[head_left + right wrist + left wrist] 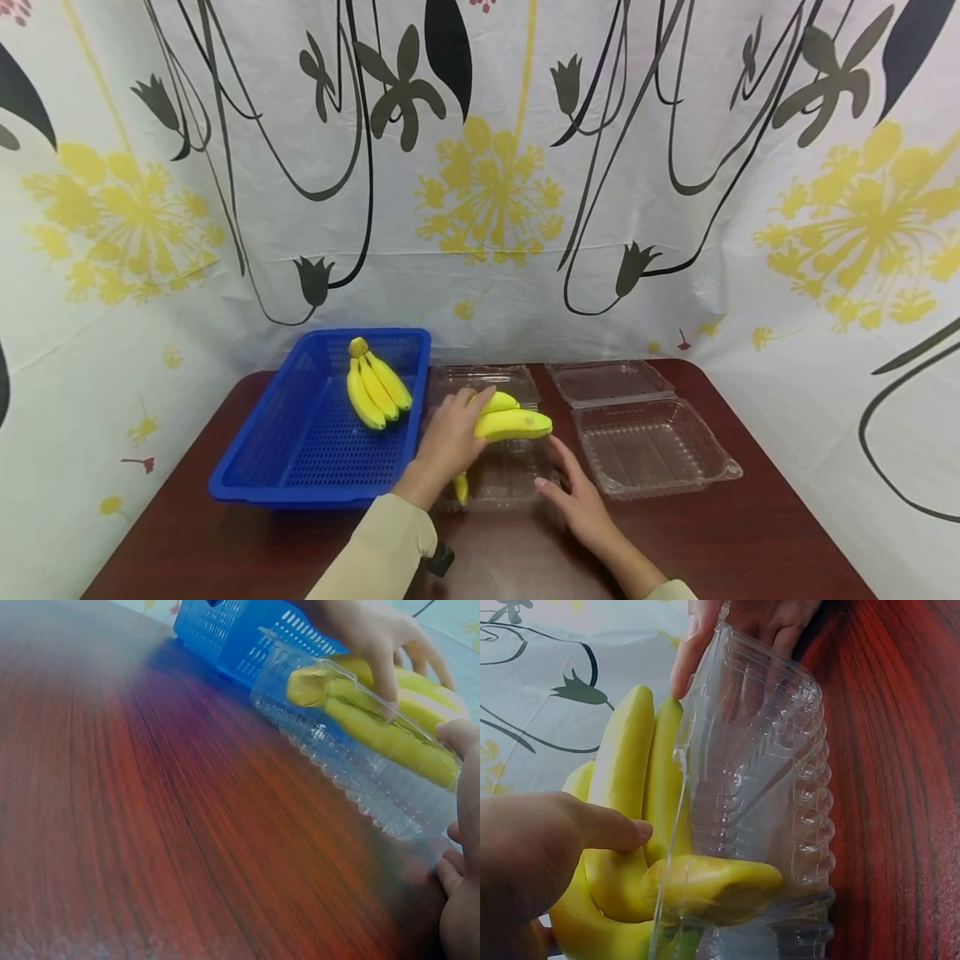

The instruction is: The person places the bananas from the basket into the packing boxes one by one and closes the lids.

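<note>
R hand [581, 500]: fingers loose by clear tub's [517, 481] R side, contact unclear | L hand [453, 421]: gripping banana bunch [513, 426] over tub | risk: skewed drop could snag rim, poss. tip tub | 1 other bunch [377, 390]: blue basket [300, 497], far L

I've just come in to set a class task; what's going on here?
A person's left-hand grip holds a bunch of bananas at an open clear box, while the right-hand grip is close to the bananas' tips. A second bunch lies in the blue basket on the left, and another open box stands to the right.
</note>
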The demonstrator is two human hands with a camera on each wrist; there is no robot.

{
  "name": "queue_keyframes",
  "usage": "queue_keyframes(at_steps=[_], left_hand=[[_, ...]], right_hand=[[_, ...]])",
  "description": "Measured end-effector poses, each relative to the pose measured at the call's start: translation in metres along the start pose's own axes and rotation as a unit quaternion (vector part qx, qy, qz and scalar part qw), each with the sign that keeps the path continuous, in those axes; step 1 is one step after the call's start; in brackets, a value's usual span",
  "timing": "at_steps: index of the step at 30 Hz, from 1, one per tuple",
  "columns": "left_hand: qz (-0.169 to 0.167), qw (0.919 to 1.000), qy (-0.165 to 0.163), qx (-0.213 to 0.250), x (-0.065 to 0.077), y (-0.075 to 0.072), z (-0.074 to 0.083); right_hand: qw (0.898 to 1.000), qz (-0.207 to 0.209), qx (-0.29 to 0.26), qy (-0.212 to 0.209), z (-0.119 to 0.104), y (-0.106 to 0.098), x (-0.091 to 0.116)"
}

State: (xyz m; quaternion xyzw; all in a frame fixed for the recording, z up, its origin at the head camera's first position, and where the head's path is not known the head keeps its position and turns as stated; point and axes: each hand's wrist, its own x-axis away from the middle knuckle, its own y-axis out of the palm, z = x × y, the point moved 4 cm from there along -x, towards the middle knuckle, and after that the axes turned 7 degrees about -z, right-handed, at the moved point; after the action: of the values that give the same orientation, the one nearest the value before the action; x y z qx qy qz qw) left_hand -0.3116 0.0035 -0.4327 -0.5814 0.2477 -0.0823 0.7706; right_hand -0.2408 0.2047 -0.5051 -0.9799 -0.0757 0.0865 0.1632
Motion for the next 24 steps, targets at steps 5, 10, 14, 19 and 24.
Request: queue_keyframes(at_steps=[5, 10, 14, 19, 24], left_hand=[[-0.022, 0.9995, -0.012, -0.019, 0.000, -0.002, -0.002], [-0.041, 0.9981, -0.005, -0.045, -0.002, -0.003, -0.003], [-0.044, 0.9979, 0.003, -0.048, -0.002, 0.000, -0.003], [-0.038, 0.9982, 0.005, -0.047, -0.001, 0.002, -0.003], [-0.048, 0.9978, 0.004, -0.046, -0.001, 0.002, -0.003]], right_hand=[[1.000, 0.001, -0.004, -0.003, 0.010, 0.001, -0.002], [1.000, 0.005, 0.000, -0.016, 0.009, 0.000, -0.002], [1.000, 0.006, 0.005, -0.012, 0.010, 0.000, -0.003], [1.000, 0.003, 0.001, -0.005, 0.010, 0.000, -0.003], [1.000, 0.002, 0.007, -0.007, 0.011, 0.001, -0.003]])
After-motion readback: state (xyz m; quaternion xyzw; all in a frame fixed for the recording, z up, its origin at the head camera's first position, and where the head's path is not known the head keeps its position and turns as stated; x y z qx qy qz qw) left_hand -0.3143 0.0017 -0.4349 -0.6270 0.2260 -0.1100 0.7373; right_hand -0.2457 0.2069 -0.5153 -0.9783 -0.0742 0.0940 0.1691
